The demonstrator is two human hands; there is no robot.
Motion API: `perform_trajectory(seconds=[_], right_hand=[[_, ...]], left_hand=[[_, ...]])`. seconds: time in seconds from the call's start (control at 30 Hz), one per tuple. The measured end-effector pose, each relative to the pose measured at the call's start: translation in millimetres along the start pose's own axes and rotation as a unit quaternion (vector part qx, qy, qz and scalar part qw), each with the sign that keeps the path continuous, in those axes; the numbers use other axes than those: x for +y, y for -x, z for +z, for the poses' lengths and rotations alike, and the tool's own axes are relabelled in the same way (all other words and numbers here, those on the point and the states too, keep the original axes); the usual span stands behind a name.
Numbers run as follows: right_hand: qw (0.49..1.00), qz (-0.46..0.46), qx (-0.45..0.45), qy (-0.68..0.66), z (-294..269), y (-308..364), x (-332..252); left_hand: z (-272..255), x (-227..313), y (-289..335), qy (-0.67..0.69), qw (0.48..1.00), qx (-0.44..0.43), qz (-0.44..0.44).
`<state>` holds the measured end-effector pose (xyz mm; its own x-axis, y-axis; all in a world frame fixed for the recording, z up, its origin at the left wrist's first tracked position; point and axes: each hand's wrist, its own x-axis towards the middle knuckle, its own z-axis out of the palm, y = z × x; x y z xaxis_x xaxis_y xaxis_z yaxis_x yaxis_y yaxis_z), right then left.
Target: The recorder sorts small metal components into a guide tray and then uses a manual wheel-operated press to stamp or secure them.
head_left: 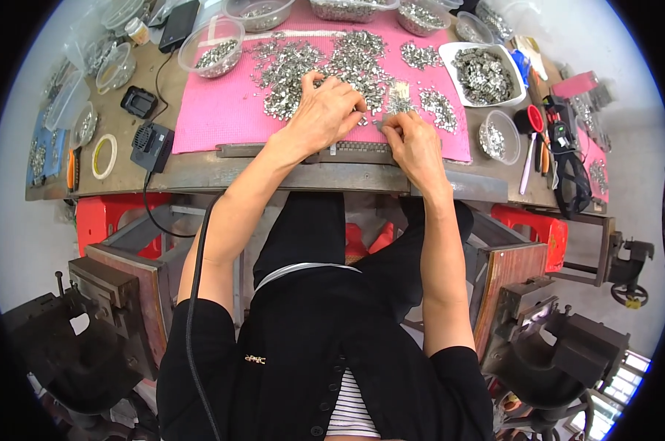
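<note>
Small silvery metal pieces lie in loose heaps on a pink mat. My left hand is over the near edge of the biggest heap, its fingers curled and its thumb close to the forefinger. What it holds, if anything, is hidden. At the mat's front edge, my right hand pinches a small metal piece between thumb and fingertips. Just below and between the hands runs a narrow metal strip with a row of small parts, lying along the bench edge.
Clear plastic bowls of metal pieces stand along the back. To the right are a white tray of pieces, a clear tub and a red-rimmed cup. A black charger and a tape roll lie left.
</note>
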<state>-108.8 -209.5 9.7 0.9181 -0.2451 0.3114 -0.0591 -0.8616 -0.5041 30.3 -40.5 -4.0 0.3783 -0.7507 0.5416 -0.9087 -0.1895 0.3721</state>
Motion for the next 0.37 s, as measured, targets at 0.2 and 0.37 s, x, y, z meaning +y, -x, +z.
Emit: perform_trajectory(seconds=[0.2,0.37], right_hand=[[0.999,0.016,-0.037,0.014,-5,-3,5],[1.000,0.017,-0.011,0.012,2,2,-4]], left_hand=[[-29,19,31,0.030,0.999,0.021,-0.032],[-27,31,54,0.054,0.997,0.025,-0.053]])
